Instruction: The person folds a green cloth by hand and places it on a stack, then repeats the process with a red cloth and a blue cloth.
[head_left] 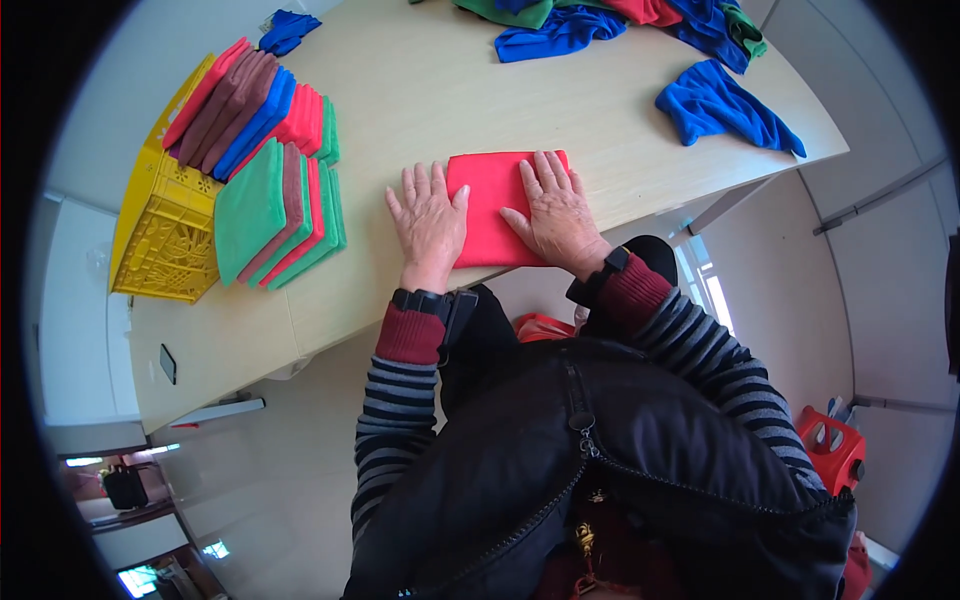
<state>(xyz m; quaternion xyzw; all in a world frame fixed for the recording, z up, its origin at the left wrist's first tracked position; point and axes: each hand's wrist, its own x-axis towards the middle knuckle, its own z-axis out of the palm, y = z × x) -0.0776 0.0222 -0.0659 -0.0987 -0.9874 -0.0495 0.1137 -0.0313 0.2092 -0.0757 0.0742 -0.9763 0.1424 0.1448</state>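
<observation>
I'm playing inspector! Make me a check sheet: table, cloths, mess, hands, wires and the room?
Surface: smooth pale table, cloths on it.
Job's things: folded red fabric square, flat at the near edge; folded red, brown, blue and green cloths in rows by a yellow plastic crate, perhaps partly inside.
Clutter: crumpled blue cloth, right; blue, green and red cloth heap, far edge; thin dark rectangular device, left.
Hands: left hand flat at the red square's left edge; right hand flat on its right part.
Cables: nothing seen.
Surroundings: red plastic container, lower right.
</observation>
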